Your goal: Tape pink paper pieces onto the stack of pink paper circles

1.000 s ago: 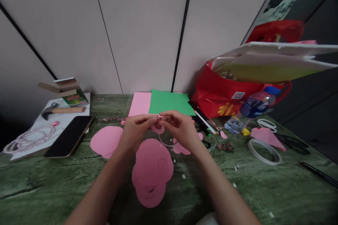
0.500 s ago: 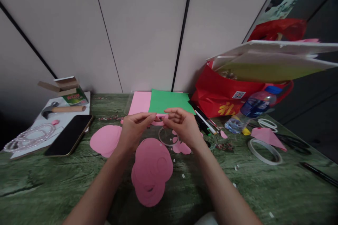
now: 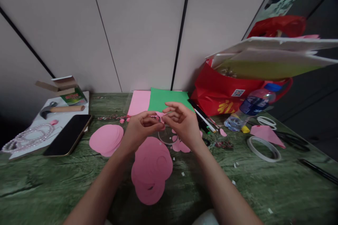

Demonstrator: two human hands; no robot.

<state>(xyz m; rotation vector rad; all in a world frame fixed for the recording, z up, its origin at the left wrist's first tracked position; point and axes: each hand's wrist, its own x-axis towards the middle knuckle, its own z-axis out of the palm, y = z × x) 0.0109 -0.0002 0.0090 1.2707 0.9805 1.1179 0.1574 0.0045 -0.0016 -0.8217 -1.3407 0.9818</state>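
My left hand (image 3: 141, 126) has its fingers curled around a small pink paper piece (image 3: 160, 115), with a thin rod-like edge showing beside it. Thumb and forefinger of my right hand (image 3: 182, 123) pinch at the other end of that piece; the fingertips partly hide it, and the other right fingers are raised. Below the hands lies a stack of large pink paper petals (image 3: 153, 168). Another pink stack (image 3: 105, 139) sits left of my left wrist. Beneath my fingertips are a clear tape roll (image 3: 168, 142) and several small pink petals (image 3: 182, 146).
Green paper (image 3: 169, 98) lies behind the hands. To the right stand a red bag (image 3: 211, 91), a bottle (image 3: 253, 103), a white tape roll (image 3: 264, 149) and scissors (image 3: 293, 140). At left are a phone (image 3: 68, 135), a hammer (image 3: 63, 109), beads (image 3: 29, 137) and a small box (image 3: 72, 95).
My hands have shifted slightly, with the left fingers curling more and the right hand rising a little. The pink piece between them shows less than before.
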